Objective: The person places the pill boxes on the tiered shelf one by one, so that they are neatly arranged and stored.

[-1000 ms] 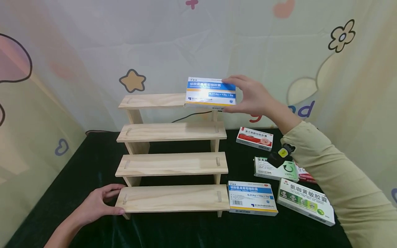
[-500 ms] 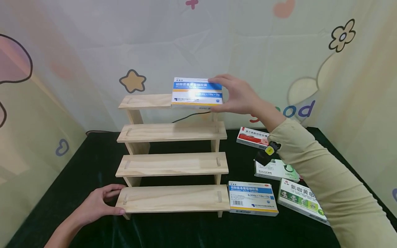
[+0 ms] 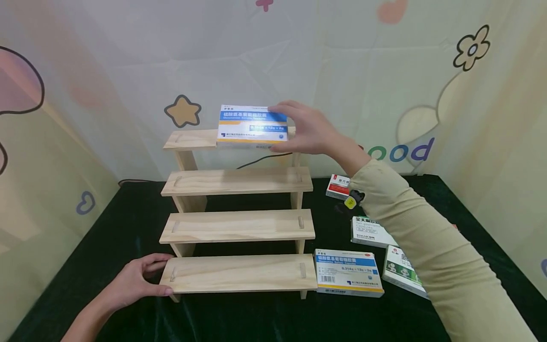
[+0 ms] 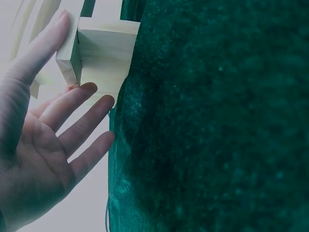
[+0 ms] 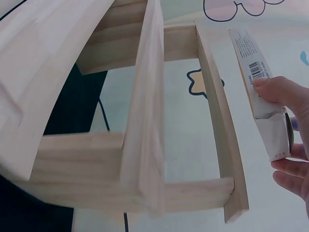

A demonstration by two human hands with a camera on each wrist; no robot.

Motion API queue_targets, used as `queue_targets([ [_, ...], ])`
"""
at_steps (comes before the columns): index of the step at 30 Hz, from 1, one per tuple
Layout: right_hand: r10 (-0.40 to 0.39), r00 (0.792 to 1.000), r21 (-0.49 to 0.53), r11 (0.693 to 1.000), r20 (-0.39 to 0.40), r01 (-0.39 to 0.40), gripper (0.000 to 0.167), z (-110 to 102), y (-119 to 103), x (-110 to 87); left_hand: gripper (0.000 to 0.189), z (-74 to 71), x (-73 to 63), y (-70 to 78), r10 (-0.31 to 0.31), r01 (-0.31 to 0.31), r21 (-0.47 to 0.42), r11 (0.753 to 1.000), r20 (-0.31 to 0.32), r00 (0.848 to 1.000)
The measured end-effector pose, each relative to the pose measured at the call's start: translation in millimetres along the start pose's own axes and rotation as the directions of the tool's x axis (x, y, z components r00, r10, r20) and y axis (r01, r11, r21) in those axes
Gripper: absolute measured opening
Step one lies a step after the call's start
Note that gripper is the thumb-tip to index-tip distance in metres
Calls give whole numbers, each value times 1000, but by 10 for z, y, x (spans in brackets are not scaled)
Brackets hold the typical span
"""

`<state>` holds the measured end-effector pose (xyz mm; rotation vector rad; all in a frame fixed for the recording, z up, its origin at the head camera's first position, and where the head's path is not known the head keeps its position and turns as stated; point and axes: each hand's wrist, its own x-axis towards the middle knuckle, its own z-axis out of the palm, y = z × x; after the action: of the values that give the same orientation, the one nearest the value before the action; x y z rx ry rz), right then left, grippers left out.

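the blue and white medicine box (image 3: 252, 125) stands upright over the top shelf (image 3: 192, 139) of the 4-step wooden rack (image 3: 237, 228), pinched at its right end by the right hand (image 3: 309, 129), fingertips on its top edge and thumb beneath. in the right wrist view the box (image 5: 260, 87) sits just beside the top board; whether it already rests on the wood i cannot tell. the left hand (image 3: 134, 282) lies with fingers nearly straight, touching the left end of the bottom shelf (image 3: 239, 274).

judging from this, shelving looks barely begun: all 4 shelves are bare, and this box is not yet let go. several boxes remain on the dark surface (image 3: 128, 218) right of the rack: a matching blue box (image 3: 348, 279), a green and white box (image 3: 369, 231), another green box (image 3: 403, 271) partly behind the sleeve (image 3: 427, 256), and a red and white box (image 3: 338, 186).
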<state>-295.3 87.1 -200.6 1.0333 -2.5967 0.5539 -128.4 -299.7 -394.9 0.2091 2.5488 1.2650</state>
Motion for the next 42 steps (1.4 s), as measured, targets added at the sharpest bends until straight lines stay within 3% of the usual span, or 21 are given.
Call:
queue_targets([
  [20,-8,1000,96,995,21,6,74,151,-187,294,70,-6,-32,-6,-3,3,-14,1000,8,1000],
  [27,-45,999,156,987,18,42,71,163,-263,374,69,-9,-47,3,-1,1,-3,1000,4,1000],
  [42,11,997,187,982,70,-24,72,311,-353,523,68,3,-57,28,-1,1,1,1000,6,1000],
])
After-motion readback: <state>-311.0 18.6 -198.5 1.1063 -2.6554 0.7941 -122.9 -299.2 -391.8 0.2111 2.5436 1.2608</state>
